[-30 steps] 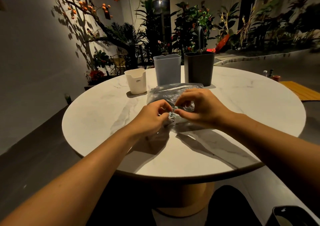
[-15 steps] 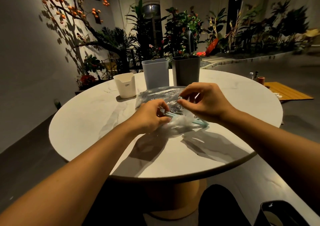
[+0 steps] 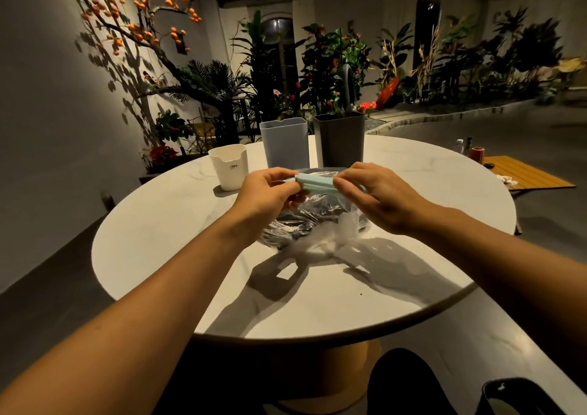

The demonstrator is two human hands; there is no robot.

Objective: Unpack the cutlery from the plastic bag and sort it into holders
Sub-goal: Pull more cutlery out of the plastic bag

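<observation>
Cutlery (image 3: 316, 183), pale green handles bunched together, is held above the bag (image 3: 313, 220) near the table (image 3: 152, 224) centre, its long axis running left to right. The left hand (image 3: 266, 192) pinches one end and the right hand (image 3: 374, 195) the other, each equally near. Three holders (image 3: 283, 143) stand just beyond, toward the far edge. The working ends are hidden under the fingers, so the type is unclear.
</observation>
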